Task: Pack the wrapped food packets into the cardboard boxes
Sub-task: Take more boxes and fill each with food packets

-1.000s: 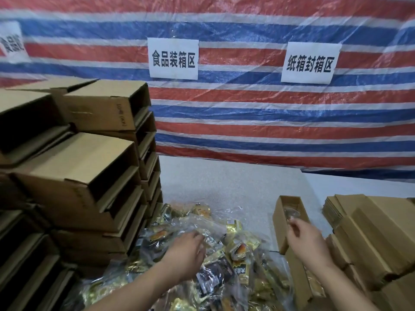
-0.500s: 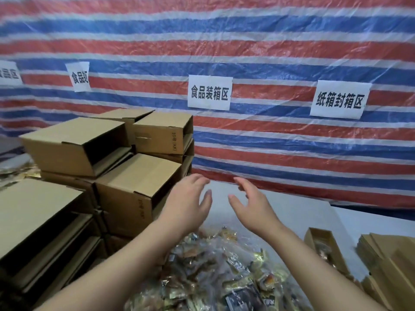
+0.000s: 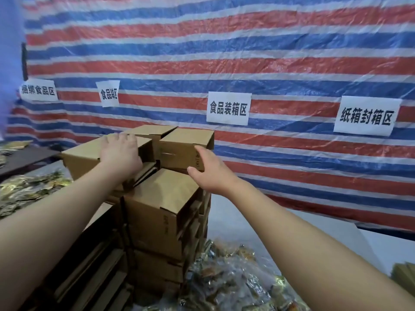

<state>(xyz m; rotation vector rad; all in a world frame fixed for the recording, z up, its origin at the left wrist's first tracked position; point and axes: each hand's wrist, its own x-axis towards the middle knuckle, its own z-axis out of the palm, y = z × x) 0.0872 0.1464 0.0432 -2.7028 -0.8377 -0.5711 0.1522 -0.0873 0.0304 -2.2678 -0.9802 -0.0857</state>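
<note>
I am reaching both hands to the top of the stack of boxes (image 3: 161, 212). My left hand (image 3: 120, 153) is lying palm down on the top left box (image 3: 85, 154), fingers spread and curling over its far edge, gripping it as far as I can judge. My right hand (image 3: 210, 170) is hovering with fingers loosely open, its fingertips at the near corner of the top right box (image 3: 186, 145); I cannot tell whether they are touching the card. That box is lying straight ahead of my right fingers, its long side running away from me towards the striped tarpaulin (image 3: 292, 52), so the right hand is nearer to it. The packets (image 3: 226, 277) are lying in a heap well below and behind my fingers, on the near side. Paper signs on the tarpaulin are reading 食品装箱区 (image 3: 228, 108) and 纸箱封箱区 (image 3: 367, 116); two further left are partly blurred. Small print on the box side is too faint to read.
</note>
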